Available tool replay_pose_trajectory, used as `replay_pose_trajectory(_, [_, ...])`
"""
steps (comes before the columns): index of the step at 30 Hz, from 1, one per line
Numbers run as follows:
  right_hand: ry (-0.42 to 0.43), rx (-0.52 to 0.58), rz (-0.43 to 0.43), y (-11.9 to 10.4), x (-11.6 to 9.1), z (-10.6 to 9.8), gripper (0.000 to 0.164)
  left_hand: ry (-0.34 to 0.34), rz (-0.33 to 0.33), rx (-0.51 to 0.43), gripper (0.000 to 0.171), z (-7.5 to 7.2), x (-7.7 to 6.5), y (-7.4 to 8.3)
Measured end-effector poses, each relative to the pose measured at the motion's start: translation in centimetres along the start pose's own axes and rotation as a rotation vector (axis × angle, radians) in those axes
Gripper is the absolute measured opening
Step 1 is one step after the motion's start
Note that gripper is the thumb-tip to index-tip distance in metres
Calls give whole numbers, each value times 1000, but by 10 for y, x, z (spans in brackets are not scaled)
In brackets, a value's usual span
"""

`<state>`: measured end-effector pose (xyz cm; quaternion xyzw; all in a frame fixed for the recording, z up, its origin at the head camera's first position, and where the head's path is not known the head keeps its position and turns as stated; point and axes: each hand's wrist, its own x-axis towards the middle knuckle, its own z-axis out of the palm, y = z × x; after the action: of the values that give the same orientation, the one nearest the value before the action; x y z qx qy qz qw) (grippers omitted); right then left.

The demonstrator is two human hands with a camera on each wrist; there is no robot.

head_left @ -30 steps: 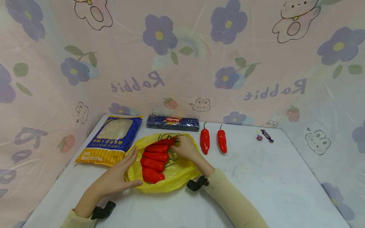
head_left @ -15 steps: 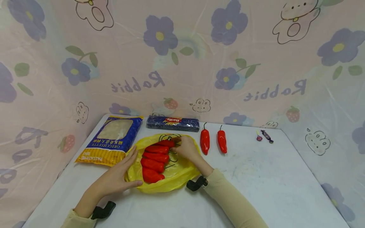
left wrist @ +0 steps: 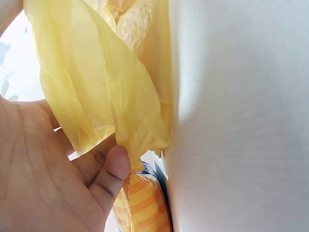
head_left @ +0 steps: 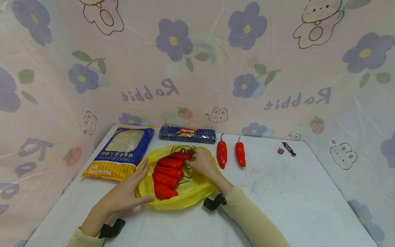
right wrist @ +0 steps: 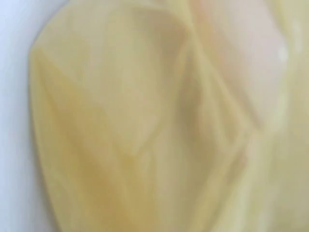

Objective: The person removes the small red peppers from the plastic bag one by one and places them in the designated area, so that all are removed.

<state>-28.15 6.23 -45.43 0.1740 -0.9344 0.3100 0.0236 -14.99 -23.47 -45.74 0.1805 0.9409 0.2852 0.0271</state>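
Note:
Inside a yellow plastic bag [head_left: 197, 192] several red chili peppers [head_left: 168, 172] lie side by side, their green stems toward the right. My right hand [head_left: 201, 161] reaches into the bag and pinches the stem end of the uppermost chili pepper [head_left: 180, 155]. My left hand [head_left: 121, 193] rests against the bag's left side, thumb and fingers spread and fairly straight. In the left wrist view, the left thumb [left wrist: 117, 163] touches the bag's edge. In the right wrist view, the blurred bag [right wrist: 106, 121] covers most of the picture and hides the pinching fingers.
An orecchiette pasta bag [head_left: 118, 154] lies at the left, close to the left fingers. Behind the yellow bag is a spaghetti pack [head_left: 187, 134]. Two loose chili peppers [head_left: 222, 154] lie right of it. A lollipop [head_left: 280, 149] and a wrapped candy [head_left: 288, 149] lie at the far right.
My right hand stays at the uppermost chili pepper, with only a slight shift. The left hand and the bag keep their places.

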Motion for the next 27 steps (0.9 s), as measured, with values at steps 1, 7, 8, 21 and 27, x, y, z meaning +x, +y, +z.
replay_pose_trajectory(1, [7, -13, -8, -1, -1, -2, 40, -1, -2, -1, 115, 0, 0, 0])
replay_pose_trajectory(7, [65, -96, -77, -8, -10, -16, 35, -4, -8, -8, 115, -1, 0, 1])
replay_pose_trajectory(8, [72, -103, -84, -10, -11, -19, 34, -4, -10, -7, 114, -1, 0, 2])
replay_pose_trajectory(21, [88, 144, -183, -6, -22, -51, 27, -6, -17, -7, 115, -1, -1, 3])
replay_pose_trajectory(27, [52, 230, -184, 3, -23, -64, 27, -8, -25, -4, 115, -2, -1, 5])
